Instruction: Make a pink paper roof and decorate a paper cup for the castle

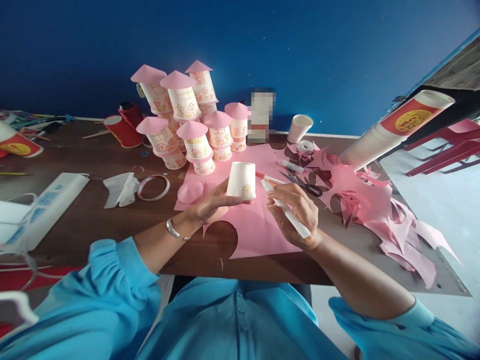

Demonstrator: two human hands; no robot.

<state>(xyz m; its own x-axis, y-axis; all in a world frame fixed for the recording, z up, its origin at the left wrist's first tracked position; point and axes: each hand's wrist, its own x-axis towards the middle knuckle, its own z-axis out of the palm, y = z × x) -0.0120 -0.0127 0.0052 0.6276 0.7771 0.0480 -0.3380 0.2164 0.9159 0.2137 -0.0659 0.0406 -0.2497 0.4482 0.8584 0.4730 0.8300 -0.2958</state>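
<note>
Head view shows the left hand (213, 205) holding an upturned paper cup (241, 181) by its lower rim, fingers pinched under it, above the pink sheet (258, 225) on the table (93, 215). The right hand (296, 212) is closed around a white marker (287, 212), tip near the cup's side, where a small flower is drawn. To do this well, I judge the cup should be kept steady and turned a little between marks, with the marker's tip meeting the wall lightly so the thin paper does not dent. Finished cups with pink cone roofs (187, 115) stand stacked behind; scissors (305, 185) and pink scraps (375, 205) lie to the right.
</note>
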